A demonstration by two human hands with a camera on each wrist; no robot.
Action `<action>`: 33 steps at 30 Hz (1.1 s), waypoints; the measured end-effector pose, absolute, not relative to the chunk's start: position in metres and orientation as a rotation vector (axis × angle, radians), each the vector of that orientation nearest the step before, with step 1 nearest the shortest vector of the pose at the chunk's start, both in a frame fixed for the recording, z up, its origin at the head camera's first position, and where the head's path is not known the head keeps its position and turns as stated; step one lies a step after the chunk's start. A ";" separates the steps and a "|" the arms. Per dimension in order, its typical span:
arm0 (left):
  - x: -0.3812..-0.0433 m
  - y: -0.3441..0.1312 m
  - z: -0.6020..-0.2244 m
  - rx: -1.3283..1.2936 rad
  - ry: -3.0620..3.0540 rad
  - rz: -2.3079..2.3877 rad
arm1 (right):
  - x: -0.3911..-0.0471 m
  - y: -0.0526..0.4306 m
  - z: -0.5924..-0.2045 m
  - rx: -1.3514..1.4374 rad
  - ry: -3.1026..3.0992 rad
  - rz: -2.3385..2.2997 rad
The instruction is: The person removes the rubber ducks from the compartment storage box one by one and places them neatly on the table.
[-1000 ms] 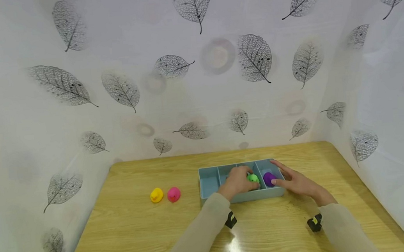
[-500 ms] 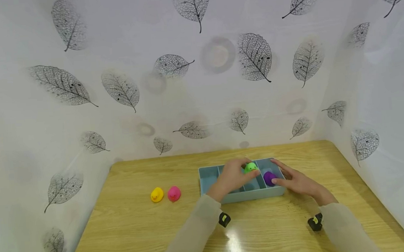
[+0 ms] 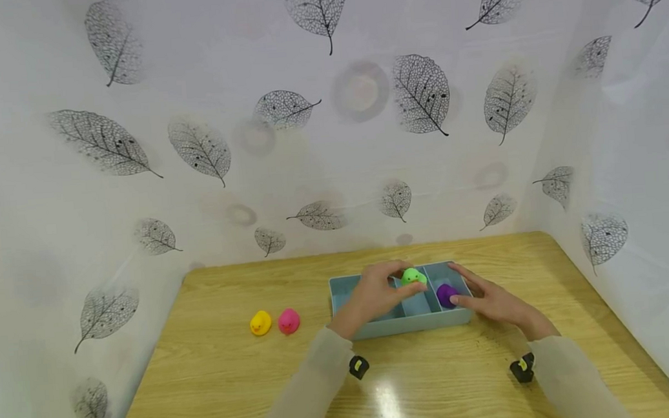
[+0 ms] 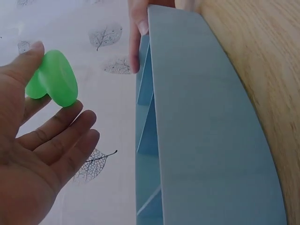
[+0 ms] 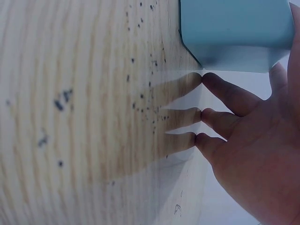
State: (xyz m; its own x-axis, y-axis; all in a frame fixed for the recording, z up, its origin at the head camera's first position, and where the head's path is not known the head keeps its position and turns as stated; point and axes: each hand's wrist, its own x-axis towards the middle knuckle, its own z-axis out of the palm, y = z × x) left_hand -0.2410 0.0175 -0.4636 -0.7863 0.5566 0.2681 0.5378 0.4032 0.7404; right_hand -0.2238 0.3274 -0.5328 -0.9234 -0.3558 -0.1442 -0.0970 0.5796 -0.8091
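Observation:
My left hand [image 3: 368,297] pinches a green rubber duck [image 3: 412,276] between thumb and fingers, raised over a blue-grey divided box [image 3: 412,324]. In the left wrist view the duck [image 4: 58,78] is clear of the box, and the other fingers spread loosely. My right hand [image 3: 495,302] holds the box's right end, its thumb over the wall and index finger at the far corner. Its other fingertips [image 5: 206,115] rest on the table in the right wrist view. A purple rubber duck [image 3: 446,295] sits in the rightmost compartment, by that thumb.
On the wooden table [image 3: 219,385], a yellow rubber duck [image 3: 260,323] and a pink one [image 3: 288,321] stand left of the box. A leaf-printed white curtain [image 3: 240,196] hangs behind and at both sides. Small dark specks lie near the right hand.
My left hand has lifted the green duck out of its compartment and moved slightly up and left with it. The right hand keeps its place on the box.

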 end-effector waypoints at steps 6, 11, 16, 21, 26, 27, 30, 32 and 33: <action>-0.239 0.001 -0.461 0.989 2.574 1.527 | -0.224 0.326 -0.531 -0.393 2.542 -1.262; -0.239 -0.016 -0.462 0.999 2.543 1.611 | -0.224 0.326 -0.530 -0.435 2.534 -1.280; -0.238 -0.036 -0.464 1.015 2.609 1.656 | -0.223 0.325 -0.530 -0.415 2.525 -1.287; -0.239 -0.057 -0.466 0.978 2.732 1.610 | -0.223 0.326 -0.531 -0.406 2.535 -1.278; -0.238 -0.076 -0.467 0.961 2.749 1.627 | -0.222 0.327 -0.532 -0.407 2.541 -1.281; -0.238 -0.079 -0.467 0.955 2.747 1.635 | -0.222 0.327 -0.531 -0.410 2.542 -1.280; -0.236 -0.088 -0.468 0.926 2.762 1.642 | -0.222 0.326 -0.531 -0.420 2.537 -1.282; -0.235 -0.094 -0.468 0.909 2.784 1.635 | -0.222 0.326 -0.530 -0.425 2.531 -1.288; -0.235 -0.097 -0.469 0.896 2.793 1.633 | -0.222 0.326 -0.530 -0.428 2.529 -1.289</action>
